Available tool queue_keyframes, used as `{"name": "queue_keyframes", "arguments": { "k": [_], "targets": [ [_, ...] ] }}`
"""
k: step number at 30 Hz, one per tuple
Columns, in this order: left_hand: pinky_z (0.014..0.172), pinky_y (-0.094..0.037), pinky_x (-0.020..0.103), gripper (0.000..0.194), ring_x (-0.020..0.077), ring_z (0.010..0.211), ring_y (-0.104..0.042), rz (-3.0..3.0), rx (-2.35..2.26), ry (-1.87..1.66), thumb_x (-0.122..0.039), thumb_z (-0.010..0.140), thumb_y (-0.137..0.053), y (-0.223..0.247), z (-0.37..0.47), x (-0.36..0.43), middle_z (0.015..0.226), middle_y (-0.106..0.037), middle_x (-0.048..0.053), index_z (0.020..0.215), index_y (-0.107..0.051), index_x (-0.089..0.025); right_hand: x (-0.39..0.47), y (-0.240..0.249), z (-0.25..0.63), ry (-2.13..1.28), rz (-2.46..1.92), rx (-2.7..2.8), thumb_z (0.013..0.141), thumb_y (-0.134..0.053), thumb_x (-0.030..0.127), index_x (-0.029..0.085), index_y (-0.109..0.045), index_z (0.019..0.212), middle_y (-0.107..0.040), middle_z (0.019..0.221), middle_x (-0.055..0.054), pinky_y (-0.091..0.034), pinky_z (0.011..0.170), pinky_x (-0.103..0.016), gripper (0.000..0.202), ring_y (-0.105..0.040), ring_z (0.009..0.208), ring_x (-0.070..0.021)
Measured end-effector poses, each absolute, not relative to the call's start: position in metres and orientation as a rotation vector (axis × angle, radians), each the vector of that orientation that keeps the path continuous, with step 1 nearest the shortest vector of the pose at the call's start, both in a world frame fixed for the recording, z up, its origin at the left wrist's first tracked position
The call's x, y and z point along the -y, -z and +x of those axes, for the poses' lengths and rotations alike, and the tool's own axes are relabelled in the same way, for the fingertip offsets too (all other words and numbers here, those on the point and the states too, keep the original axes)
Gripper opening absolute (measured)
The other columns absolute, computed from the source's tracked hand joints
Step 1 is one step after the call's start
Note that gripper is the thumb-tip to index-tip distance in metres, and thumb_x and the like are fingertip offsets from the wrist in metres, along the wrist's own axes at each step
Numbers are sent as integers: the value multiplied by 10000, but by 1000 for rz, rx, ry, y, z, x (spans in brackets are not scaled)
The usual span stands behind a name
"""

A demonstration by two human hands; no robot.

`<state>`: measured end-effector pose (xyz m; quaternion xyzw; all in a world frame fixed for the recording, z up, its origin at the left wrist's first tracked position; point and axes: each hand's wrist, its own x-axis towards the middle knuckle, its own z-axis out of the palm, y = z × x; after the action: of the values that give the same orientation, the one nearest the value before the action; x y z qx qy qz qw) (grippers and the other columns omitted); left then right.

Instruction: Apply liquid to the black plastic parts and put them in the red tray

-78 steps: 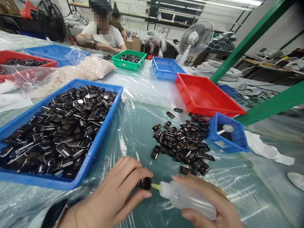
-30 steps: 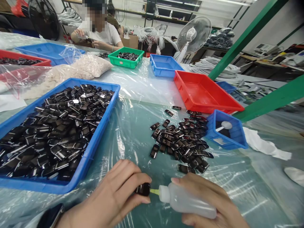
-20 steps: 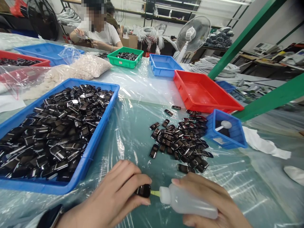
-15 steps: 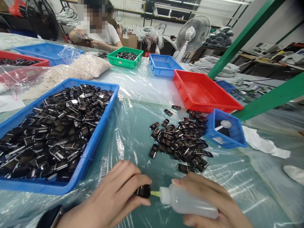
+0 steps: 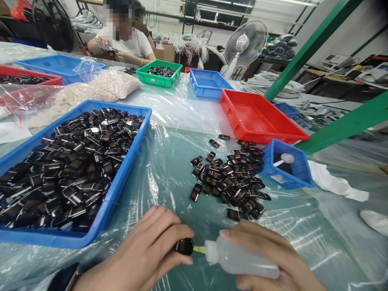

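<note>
A small glossy black plastic piece is pinched between the thumb and fingers of my left hand. My right hand is wrapped around a translucent white squeeze bottle, tilted nearly on its side. Its yellowish nozzle tip points left and meets the end of the black piece; whether it goes inside I cannot tell. Beyond my hands lies a loose pile of similar black pieces on the plastic-covered table. To the left, a large blue tray is heaped with more of them.
A small blue bin with a white spoon stands right of the pile, beside a red tray and white tissue. A green post rises at right. Across the table sits a co-worker near a green tray.
Almost nothing differs. Both hands, with the black piece and the bottle, have shifted very slightly to the right. Across the table, the co-worker's hands have moved a little.
</note>
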<state>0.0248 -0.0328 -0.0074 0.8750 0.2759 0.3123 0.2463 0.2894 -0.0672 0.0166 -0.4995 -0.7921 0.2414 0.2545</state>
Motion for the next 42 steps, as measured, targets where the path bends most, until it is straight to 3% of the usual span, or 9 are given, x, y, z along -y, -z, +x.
{"name": "queue_keyframes", "arguments": {
  "k": [10, 15, 17, 21, 25, 31, 37, 42],
  "targets": [
    [677, -463, 302, 188, 180, 767, -569, 2335, -787, -798, -299, 1029, -405, 6, 22, 32, 912, -618, 46, 1113, -524, -181, 77, 0, 294, -525, -1414, 2075, 726, -745, 522, 399, -692, 1150, -755, 1050, -21, -623, 726, -257, 444, -742, 945, -233],
    [594, -493, 260, 145, 145, 638, -613, 2237, -815, -714, -296, 1026, -408, 1, 23, 31, 814, -655, 1, 1028, -520, -205, 80, 7, 294, -523, -1457, 2086, 708, -761, 512, 406, -688, 1153, -756, 1043, -28, -613, 758, -280, 463, -741, 951, -230],
    [666, -529, 282, 160, 161, 697, -630, 2218, -841, -700, -315, 1023, -404, 0, 22, 33, 852, -651, 12, 1041, -524, -211, 79, 5, 292, -510, -1453, 2065, 711, -759, 512, 404, -696, 1139, -760, 1024, -22, -612, 760, -280, 446, -742, 941, -227],
    [851, -525, 327, 264, 218, 1001, -604, 2254, -876, -602, -282, 1022, -382, -3, 18, 35, 1095, -603, 74, 1260, -475, -217, 78, 3, 290, -423, -1423, 1992, 743, -739, 487, 399, -692, 1143, -759, 1026, -9, -608, 778, -281, 413, -748, 897, -213],
    [774, -513, 288, 318, 196, 934, -574, 2270, -888, -712, -201, 1037, -300, 0, 17, 34, 1080, -576, 80, 1291, -490, -220, 74, 1, 289, -431, -1361, 1994, 753, -742, 457, 400, -683, 1160, -753, 998, -5, -614, 714, -251, 416, -750, 856, -211],
    [816, -479, 290, 324, 195, 987, -550, 2320, -878, -816, -234, 1045, -335, 5, 18, 32, 1119, -572, 87, 1335, -474, -202, 66, -9, 286, -594, -1254, 2011, 813, -712, 389, 423, -620, 1218, -730, 881, 26, -573, 563, -193, 417, -727, 780, -181],
    [807, -455, 289, 273, 190, 974, -550, 2299, -885, -885, -234, 1041, -362, 7, 18, 34, 1081, -583, 70, 1269, -509, -202, 66, -10, 289, -662, -1222, 2057, 828, -708, 366, 442, -561, 1277, -701, 889, 35, -571, 611, -192, 478, -710, 804, -171],
    [800, -446, 286, 252, 184, 954, -552, 2293, -872, -896, -261, 1043, -363, 4, 20, 34, 1053, -588, 64, 1233, -519, -205, 65, -11, 288, -732, -1218, 1985, 846, -680, 408, 448, -600, 1235, -694, 957, 36, -557, 652, -175, 400, -694, 852, -154]
  ]
}}
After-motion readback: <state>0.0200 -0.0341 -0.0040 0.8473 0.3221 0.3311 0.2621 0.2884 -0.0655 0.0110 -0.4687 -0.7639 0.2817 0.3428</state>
